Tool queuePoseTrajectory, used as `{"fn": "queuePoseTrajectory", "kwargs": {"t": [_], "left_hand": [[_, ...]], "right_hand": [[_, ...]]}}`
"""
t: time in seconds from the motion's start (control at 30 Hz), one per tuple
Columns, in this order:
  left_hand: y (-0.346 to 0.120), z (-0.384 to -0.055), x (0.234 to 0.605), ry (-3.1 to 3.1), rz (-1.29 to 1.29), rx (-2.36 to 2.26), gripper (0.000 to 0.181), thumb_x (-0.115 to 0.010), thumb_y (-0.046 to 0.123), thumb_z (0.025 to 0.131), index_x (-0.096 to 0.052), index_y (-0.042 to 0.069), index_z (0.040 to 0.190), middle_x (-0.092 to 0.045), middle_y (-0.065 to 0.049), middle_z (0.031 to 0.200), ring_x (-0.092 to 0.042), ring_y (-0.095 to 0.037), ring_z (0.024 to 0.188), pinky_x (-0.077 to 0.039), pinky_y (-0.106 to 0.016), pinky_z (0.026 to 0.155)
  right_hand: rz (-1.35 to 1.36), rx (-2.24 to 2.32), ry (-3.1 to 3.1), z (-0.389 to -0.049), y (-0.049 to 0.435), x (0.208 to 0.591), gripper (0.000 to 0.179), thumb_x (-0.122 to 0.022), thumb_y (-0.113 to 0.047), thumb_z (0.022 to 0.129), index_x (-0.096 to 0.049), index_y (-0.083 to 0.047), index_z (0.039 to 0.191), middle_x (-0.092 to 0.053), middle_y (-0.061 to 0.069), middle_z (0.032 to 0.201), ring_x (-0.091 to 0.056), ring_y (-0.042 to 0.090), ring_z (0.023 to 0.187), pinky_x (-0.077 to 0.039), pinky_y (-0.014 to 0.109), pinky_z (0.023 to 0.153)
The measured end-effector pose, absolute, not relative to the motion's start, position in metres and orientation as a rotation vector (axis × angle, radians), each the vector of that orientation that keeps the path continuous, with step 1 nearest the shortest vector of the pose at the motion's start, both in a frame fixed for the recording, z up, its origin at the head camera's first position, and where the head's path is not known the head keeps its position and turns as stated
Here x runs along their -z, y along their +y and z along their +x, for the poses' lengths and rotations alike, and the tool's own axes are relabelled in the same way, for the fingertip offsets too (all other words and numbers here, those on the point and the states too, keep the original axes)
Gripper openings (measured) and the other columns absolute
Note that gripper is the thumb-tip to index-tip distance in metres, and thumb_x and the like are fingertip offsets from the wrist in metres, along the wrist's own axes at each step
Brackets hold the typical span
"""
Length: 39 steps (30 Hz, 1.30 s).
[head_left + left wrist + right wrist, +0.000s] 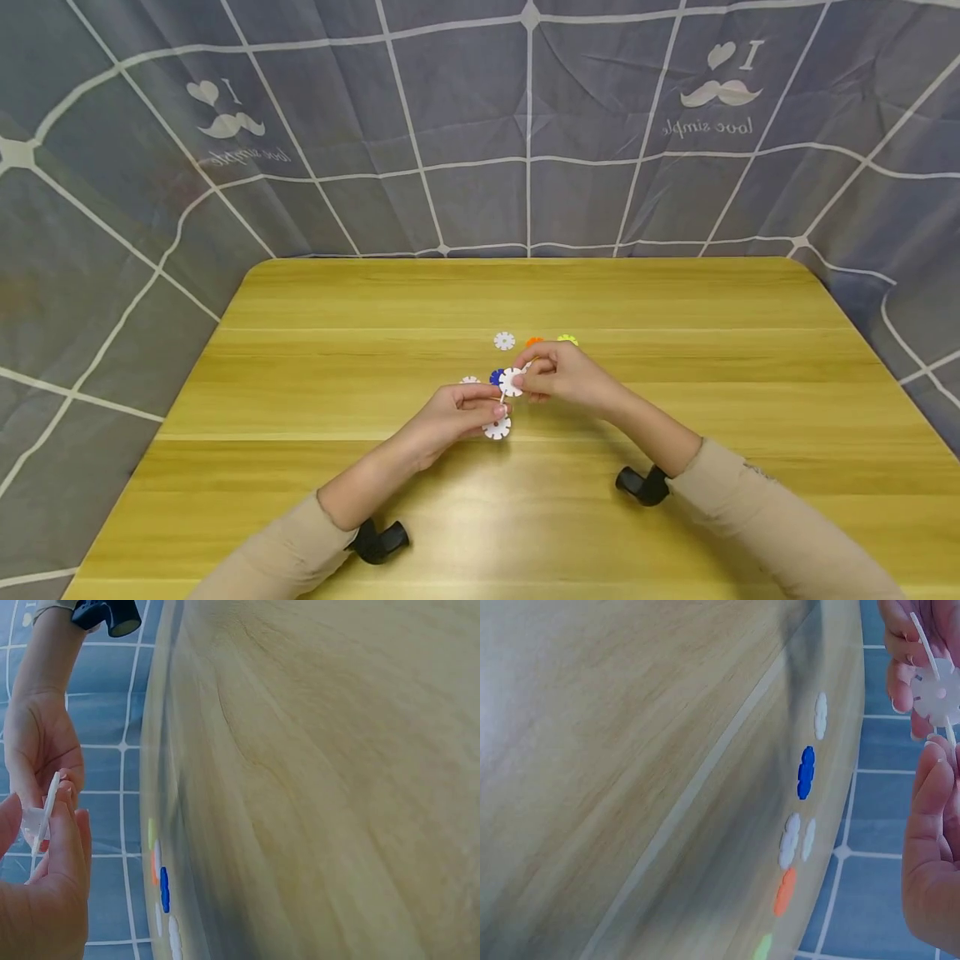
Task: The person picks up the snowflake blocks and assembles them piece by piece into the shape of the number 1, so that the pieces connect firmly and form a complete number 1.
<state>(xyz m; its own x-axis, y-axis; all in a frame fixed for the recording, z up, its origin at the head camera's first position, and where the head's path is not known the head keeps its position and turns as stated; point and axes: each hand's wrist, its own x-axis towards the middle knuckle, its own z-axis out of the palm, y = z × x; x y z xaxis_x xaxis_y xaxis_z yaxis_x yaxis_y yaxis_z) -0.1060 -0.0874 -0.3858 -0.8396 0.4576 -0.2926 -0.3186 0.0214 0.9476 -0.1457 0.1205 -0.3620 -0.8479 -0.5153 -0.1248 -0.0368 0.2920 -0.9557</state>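
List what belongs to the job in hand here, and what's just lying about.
In the job:
held white discs
left hand
right hand

Lying about, possibly spare parts:
blue disc
orange disc
lime disc
loose white discs

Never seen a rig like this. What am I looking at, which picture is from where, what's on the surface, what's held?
There's no robot: a person works with two bare hands. The wide picture comes from a head-worn camera looking forward and down; the other two come from one camera on each wrist, probably the black units by the sleeves. On the wooden table lie small notched discs: three white ones, a blue one, an orange one and a yellow-green one. Above it, the left hand and right hand grip white discs that look slotted together.
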Motion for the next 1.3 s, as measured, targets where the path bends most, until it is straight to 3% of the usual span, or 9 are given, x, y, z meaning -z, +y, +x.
{"fn": "queuePoseTrajectory", "kwargs": {"t": [0.1,0.3,0.63,0.93,1.2,1.3], "left_hand": [[-0.087,-0.106,0.385,1.770,0.142,-1.869,0.042,-0.060,0.007,0.090,-0.048,-0.014,0.124,-0.061,-0.024,0.115,-0.063,-0.013,0.092,-0.052,-0.030,0.084],[-0.087,-0.105,0.383,1.766,0.165,-1.865,0.039,-0.061,0.006,0.089,-0.052,-0.014,0.122,-0.061,-0.025,0.113,-0.064,-0.012,0.089,-0.052,-0.030,0.083],[-0.086,-0.102,0.388,1.765,0.270,-1.881,0.036,-0.059,0.001,0.090,-0.051,-0.018,0.119,-0.058,-0.030,0.113,-0.064,-0.012,0.093,-0.051,-0.026,0.083],[-0.086,-0.100,0.389,1.815,0.356,-1.883,0.031,-0.058,0.001,0.090,-0.055,-0.019,0.114,-0.064,-0.025,0.105,-0.062,-0.029,0.101,-0.051,-0.024,0.081],[-0.083,-0.095,0.385,1.842,0.344,-1.892,0.030,-0.058,0.000,0.090,-0.055,-0.019,0.113,-0.065,-0.025,0.103,-0.064,-0.014,0.092,-0.051,-0.023,0.081],[-0.082,-0.093,0.385,1.862,0.357,-1.900,0.031,-0.057,0.002,0.091,-0.054,-0.019,0.114,-0.064,-0.027,0.104,-0.064,-0.020,0.095,-0.051,-0.024,0.082]], "right_hand": [[-0.504,1.552,2.158,-0.146,0.118,0.361,0.022,-0.064,-0.007,0.087,-0.059,0.007,0.104,-0.062,0.021,0.075,-0.060,0.034,0.066,-0.054,0.039,0.063],[-0.567,1.532,2.151,-0.148,0.115,0.358,0.020,-0.063,-0.004,0.087,-0.061,0.007,0.103,-0.058,0.020,0.071,-0.055,0.016,0.059,-0.052,0.035,0.059],[-0.581,1.501,2.104,-0.145,0.114,0.357,0.016,-0.061,-0.004,0.089,-0.059,0.007,0.101,-0.058,0.009,0.066,-0.055,0.016,0.061,-0.052,0.032,0.059],[-0.598,1.521,2.061,-0.145,0.114,0.358,0.012,-0.061,-0.002,0.088,-0.057,0.006,0.096,-0.057,0.003,0.063,-0.054,0.015,0.058,-0.051,0.031,0.056],[-0.589,1.527,2.021,-0.144,0.114,0.355,0.009,-0.060,0.000,0.088,-0.057,0.007,0.094,-0.058,0.003,0.064,-0.055,0.014,0.058,-0.050,0.028,0.054],[-0.576,1.535,2.017,-0.144,0.114,0.354,0.009,-0.059,0.001,0.088,-0.056,0.007,0.093,-0.059,0.004,0.065,-0.055,0.016,0.058,-0.050,0.027,0.053]]}}
